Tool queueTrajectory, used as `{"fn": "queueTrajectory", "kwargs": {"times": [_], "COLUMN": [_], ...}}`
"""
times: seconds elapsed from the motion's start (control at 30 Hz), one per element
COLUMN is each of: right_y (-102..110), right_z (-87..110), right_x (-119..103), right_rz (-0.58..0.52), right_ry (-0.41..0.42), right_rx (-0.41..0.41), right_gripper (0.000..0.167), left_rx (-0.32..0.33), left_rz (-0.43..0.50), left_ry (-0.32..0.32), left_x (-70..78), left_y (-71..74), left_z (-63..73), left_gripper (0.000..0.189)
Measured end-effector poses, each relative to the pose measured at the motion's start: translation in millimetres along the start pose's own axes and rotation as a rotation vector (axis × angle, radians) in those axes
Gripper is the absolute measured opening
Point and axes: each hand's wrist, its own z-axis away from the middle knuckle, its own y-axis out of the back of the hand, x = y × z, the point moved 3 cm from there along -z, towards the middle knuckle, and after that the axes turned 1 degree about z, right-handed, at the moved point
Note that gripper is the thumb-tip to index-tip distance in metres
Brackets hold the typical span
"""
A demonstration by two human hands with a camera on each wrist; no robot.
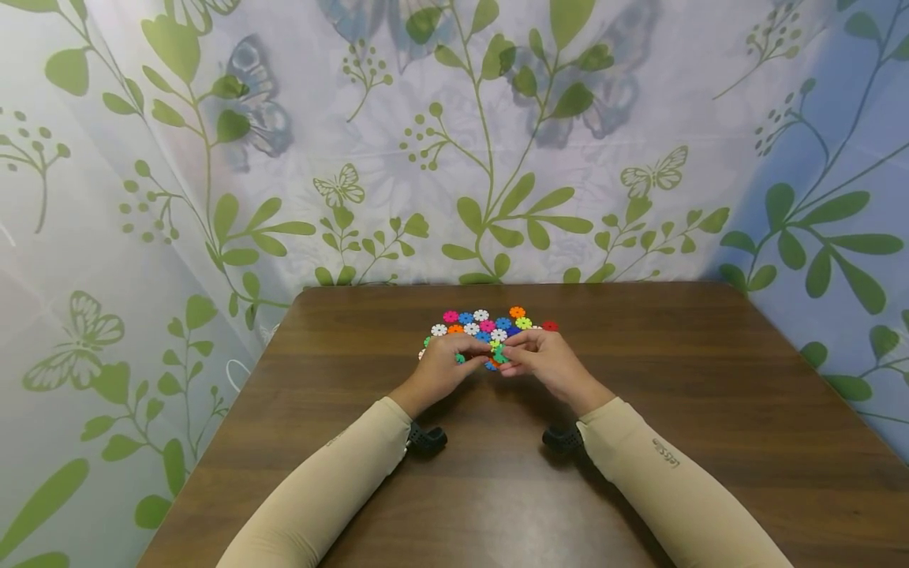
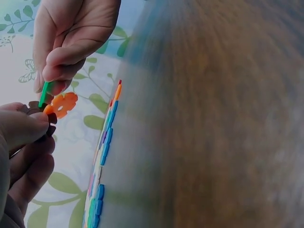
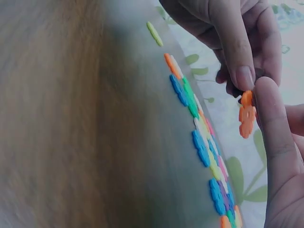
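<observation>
In the head view my left hand [image 1: 443, 367] and right hand [image 1: 550, 364] meet above the far half of the table. Between left thumb and fingers I pinch a dark notched disc [image 2: 51, 129]. An orange flower-shaped disc [image 2: 64, 105] stands out from it at an angle, its edge against the dark one. My right hand pinches a green disc [image 2: 43, 95], seen edge-on in the left wrist view, its lower edge right at the dark disc's rim. In the right wrist view the orange disc hangs below the left thumb, and right fingers hide the green one.
Just beyond and under my hands, many flower-shaped discs lie flat on the brown wooden table [image 1: 483, 489], among them a white disc [image 1: 481, 315], a pink disc [image 1: 450, 316] and a red disc [image 1: 550, 326]. A leaf-patterned curtain [image 1: 398, 173] hangs behind the table.
</observation>
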Motion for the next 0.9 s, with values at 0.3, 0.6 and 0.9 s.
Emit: {"fn": "queueTrajectory", "kwargs": {"times": [0.3,0.6,0.9], "right_y": [-7.6,-6.7,-7.1], "right_z": [-1.0,-0.8,-0.6], "right_x": [3.7,3.1,2.0], "right_rz": [-0.068,-0.079,-0.212], "right_ry": [-0.001,0.019,0.005], "right_rx": [0.043,0.044,0.046], "right_gripper": [0.023,0.027,0.031], "left_rx": [0.027,0.052,0.114], "left_rz": [-0.067,-0.079,0.012], "left_ry": [-0.151,-0.142,0.089], "left_x": [3.2,4.2,-6.5], "left_y": [0.8,0.4,-0.3], "left_z": [2.1,0.1,2.3], "left_gripper": [0.021,0.022,0.014]}}
